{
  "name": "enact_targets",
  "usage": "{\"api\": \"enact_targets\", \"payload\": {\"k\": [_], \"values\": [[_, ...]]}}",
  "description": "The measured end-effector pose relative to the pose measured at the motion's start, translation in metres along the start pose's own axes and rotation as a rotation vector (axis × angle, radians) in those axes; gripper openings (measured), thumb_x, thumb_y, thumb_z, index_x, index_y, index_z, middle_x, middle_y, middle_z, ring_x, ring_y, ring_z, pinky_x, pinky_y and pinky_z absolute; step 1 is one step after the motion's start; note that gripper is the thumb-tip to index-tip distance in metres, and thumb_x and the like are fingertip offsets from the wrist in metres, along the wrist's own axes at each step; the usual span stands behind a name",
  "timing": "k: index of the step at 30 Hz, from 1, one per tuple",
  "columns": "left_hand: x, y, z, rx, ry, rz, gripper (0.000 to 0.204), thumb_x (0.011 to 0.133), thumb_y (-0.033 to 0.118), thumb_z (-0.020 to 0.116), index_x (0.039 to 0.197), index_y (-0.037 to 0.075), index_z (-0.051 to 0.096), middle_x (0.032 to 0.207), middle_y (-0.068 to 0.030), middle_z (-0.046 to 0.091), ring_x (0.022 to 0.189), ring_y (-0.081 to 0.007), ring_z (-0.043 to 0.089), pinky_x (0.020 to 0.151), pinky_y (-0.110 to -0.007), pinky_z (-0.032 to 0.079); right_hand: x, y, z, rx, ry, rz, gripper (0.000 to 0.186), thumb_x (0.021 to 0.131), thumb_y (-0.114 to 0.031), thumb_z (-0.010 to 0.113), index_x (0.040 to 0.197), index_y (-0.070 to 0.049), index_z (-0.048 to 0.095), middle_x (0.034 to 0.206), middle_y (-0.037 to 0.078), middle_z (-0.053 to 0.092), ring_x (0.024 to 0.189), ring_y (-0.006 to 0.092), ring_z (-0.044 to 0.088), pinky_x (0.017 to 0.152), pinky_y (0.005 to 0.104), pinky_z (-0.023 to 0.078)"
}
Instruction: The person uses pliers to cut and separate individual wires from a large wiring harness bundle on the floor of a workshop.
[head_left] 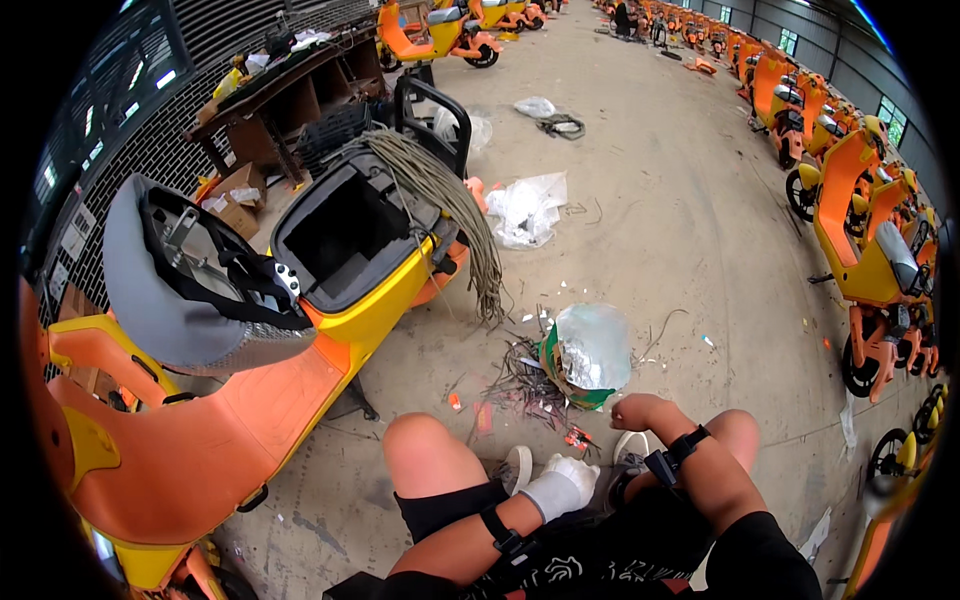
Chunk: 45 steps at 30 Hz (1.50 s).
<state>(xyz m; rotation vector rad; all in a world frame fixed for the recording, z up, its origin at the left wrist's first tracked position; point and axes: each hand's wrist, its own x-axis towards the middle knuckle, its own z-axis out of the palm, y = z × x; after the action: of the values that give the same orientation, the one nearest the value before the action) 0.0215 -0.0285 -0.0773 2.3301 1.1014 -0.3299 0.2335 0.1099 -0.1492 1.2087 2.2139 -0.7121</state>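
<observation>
My left hand (562, 484), in a white glove, is low between my knees with its fingers curled in; what they hold, if anything, is hidden. My bare right hand (634, 411) is bent at the wrist beside a green container lined with clear plastic (592, 345). Its fingers look curled, and their tips are out of sight. On the floor just beyond my left hand lies a small red-orange item (578, 438), too small to name. Dark strips and scraps (530, 385) are heaped against the container's left side.
An orange-yellow scooter (285, 390) stands at my left, its grey seat (190, 300) tipped up from a black storage well. A bundle of grey-green cables (462, 215) hangs over its rear. Plastic sheeting (527, 210) lies beyond. More scooters (860, 240) line the right; a cluttered desk (300, 90) stands far left.
</observation>
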Motion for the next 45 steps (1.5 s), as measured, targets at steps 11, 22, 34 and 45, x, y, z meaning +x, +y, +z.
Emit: {"api": "enact_targets", "payload": {"k": [11, 22, 34, 45], "values": [[0.005, -0.019, 0.030, -0.018, -0.101, 0.025, 0.032, 0.091, 0.032, 0.049, 0.100, 0.006, 0.065, 0.090, -0.0170, 0.070, 0.085, -0.0355, 0.068, 0.082, -0.051, 0.051, -0.059, -0.070, -0.005, 0.016, 0.301, -0.166, 0.028, 0.090, -0.032, 0.059, 0.104, -0.008, 0.064, 0.090, 0.014, 0.070, 0.085, 0.0346, 0.068, 0.075, 0.0466, 0.053], [0.029, -0.053, 0.079, -0.041, -0.195, -0.195, 0.040, 0.093, 0.036, 0.043, 0.110, 0.008, 0.067, 0.106, -0.0180, 0.069, 0.099, -0.0366, 0.066, 0.091, -0.048, 0.049, -0.070, -0.111, -0.003, -0.082, 0.203, -0.425, 0.025, 0.088, -0.024, 0.055, 0.103, -0.007, 0.064, 0.096, 0.016, 0.070, 0.089, 0.0357, 0.068, 0.080, 0.0479, 0.052], [0.009, 0.009, 0.101, -0.139, -0.269, -0.373, 0.040, 0.089, 0.026, 0.046, 0.119, 0.007, 0.064, 0.113, -0.0190, 0.068, 0.105, -0.0371, 0.065, 0.091, -0.047, 0.050, -0.080, -0.141, -0.045, -0.025, 0.260, -0.567, 0.031, 0.091, -0.028, 0.057, 0.112, -0.006, 0.063, 0.099, 0.019, 0.069, 0.094, 0.0375, 0.066, 0.081, 0.0478, 0.052], [0.030, 0.040, 0.126, -0.108, -0.254, -0.178, 0.036, 0.086, 0.030, 0.055, 0.115, 0.011, 0.066, 0.107, -0.0148, 0.070, 0.103, -0.0357, 0.066, 0.088, -0.047, 0.052, -0.063, -0.134, -0.048, -0.081, 0.251, -0.479, 0.033, 0.090, -0.031, 0.057, 0.112, -0.008, 0.065, 0.101, 0.020, 0.069, 0.095, 0.0375, 0.066, 0.082, 0.0475, 0.053]]}}
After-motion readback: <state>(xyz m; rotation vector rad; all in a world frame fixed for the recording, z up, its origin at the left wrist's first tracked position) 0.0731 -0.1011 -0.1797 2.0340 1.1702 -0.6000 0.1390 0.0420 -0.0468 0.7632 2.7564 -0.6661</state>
